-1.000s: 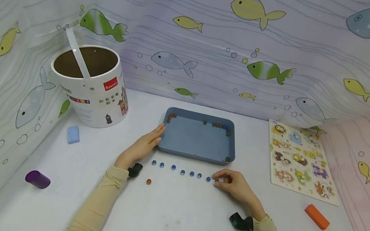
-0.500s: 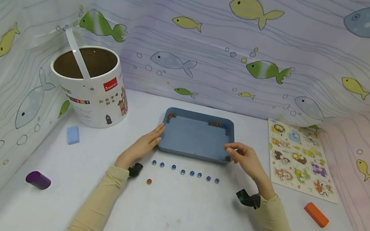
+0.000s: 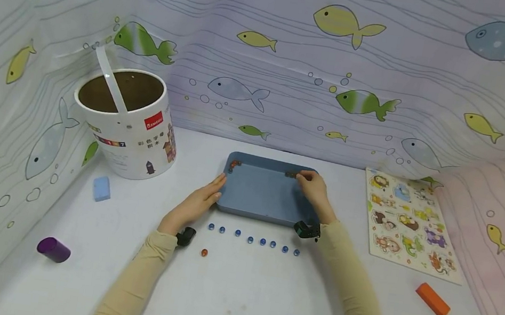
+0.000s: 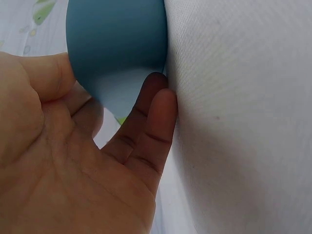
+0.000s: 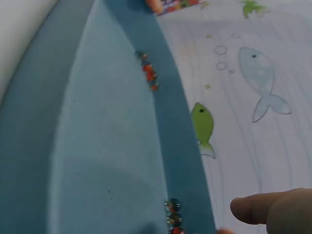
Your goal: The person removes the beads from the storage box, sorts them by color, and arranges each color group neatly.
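The right hand (image 3: 313, 186) reaches into the blue tray (image 3: 257, 193); its fingertips sit among the marbles (image 3: 291, 174) along the far wall, too small to tell whether the grip has closed on one. The left hand (image 3: 200, 201), fingers relaxed and straight, presses the tray's left wall. A row of blue marbles (image 3: 252, 240) lies on the surface just nearer than both hands.

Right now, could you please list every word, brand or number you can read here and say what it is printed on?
"SMEOU" or similar, white letters blurred, on a red tag on the white bucket.
"1" and "7" on a coloured strip on the bucket.
Dark characters beside the tag: too small to read.
The animal puzzle board: no readable text.
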The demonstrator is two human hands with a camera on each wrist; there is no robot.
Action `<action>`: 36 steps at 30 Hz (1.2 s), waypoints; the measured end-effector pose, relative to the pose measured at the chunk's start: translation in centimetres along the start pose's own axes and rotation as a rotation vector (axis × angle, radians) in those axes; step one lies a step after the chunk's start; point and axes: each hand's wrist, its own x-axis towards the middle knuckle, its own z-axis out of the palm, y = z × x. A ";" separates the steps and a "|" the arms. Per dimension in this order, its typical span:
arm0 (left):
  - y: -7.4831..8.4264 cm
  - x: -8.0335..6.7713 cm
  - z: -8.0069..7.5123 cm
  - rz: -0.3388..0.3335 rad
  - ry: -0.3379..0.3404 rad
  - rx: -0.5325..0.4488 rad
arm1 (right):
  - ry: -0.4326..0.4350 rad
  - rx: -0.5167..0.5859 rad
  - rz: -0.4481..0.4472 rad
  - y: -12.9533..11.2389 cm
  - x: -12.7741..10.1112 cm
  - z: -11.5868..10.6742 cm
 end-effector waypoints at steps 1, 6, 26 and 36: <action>0.0 0.0 0.0 0.001 0.000 0.003 | 0.018 -0.024 0.008 0.0 0.3 0.3; -0.1 0.1 0.0 0.006 -0.001 0.009 | 0.060 -0.080 0.027 0.4 1.5 1.1; 0.0 0.2 -0.2 -0.020 -0.005 0.012 | 0.191 -0.289 -0.132 2.1 1.9 3.1; -0.2 0.2 0.0 -0.013 -0.008 0.019 | 0.015 -0.264 -0.176 2.3 1.5 3.0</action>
